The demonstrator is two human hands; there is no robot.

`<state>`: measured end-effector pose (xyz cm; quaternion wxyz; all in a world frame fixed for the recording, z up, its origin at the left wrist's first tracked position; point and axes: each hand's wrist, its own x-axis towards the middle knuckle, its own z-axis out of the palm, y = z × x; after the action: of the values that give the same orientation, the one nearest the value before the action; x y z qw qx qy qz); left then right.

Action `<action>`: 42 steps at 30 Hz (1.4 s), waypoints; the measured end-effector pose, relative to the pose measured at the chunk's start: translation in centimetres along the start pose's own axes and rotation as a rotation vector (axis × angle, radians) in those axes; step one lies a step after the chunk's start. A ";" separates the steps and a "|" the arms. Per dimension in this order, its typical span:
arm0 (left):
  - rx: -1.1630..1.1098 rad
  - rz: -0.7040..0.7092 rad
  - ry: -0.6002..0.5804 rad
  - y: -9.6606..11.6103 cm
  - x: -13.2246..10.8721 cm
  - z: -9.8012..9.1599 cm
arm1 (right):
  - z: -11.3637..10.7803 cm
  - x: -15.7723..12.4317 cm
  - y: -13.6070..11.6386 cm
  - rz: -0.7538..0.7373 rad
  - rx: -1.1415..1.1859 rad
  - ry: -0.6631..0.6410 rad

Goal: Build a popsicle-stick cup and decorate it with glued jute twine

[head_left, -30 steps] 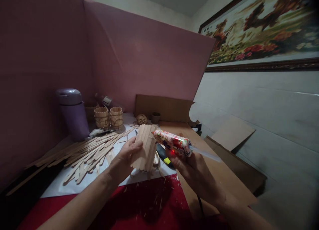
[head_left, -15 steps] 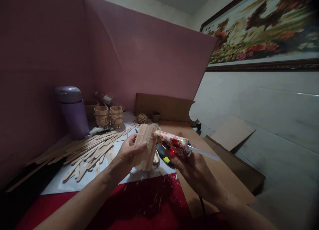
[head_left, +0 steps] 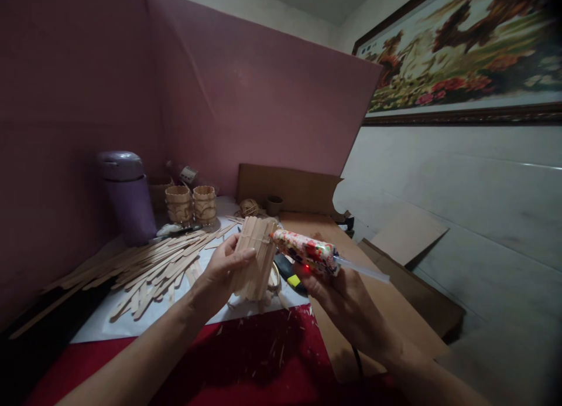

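My left hand (head_left: 227,264) is closed on a piece made of flat wooden craft sticks (head_left: 255,265) set side by side, its thumb lying across the front. My right hand (head_left: 336,292) grips a flower-patterned glue gun (head_left: 305,249) with a red light glowing on it. A clear glue stick (head_left: 364,269) pokes out of the gun's back end. The nozzle is at the upper right edge of the stick piece; whether it touches cannot be made out. Many loose craft sticks (head_left: 162,265) lie fanned out left of my left hand.
Two small wooden-stick cups (head_left: 178,204) stand behind the sticks, beside a purple flask (head_left: 129,204). A twine ball (head_left: 249,208) and a brown roll (head_left: 274,204) sit farther back. A black tool with a yellow part (head_left: 293,280) lies under the gun. Cardboard (head_left: 316,230) covers the right.
The glue gun has shifted slightly right, and the stick piece has moved a little left and tilted slightly. Both hands keep their hold.
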<state>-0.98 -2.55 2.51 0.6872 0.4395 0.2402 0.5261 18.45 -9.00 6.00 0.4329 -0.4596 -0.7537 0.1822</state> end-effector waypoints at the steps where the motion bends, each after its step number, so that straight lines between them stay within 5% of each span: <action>1: 0.005 -0.002 0.002 0.0 0.0 0.0 | 0.0 0.0 0.0 -0.001 -0.002 0.002; 42: -0.075 -0.053 -0.023 -0.1 -0.1 -0.7 | -0.1 -0.2 0.9 -0.046 -0.060 0.041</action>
<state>-1.50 -2.39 2.12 0.7196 0.4132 0.2239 0.5112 19.10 -8.67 5.38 0.4384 -0.4586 -0.7602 0.1399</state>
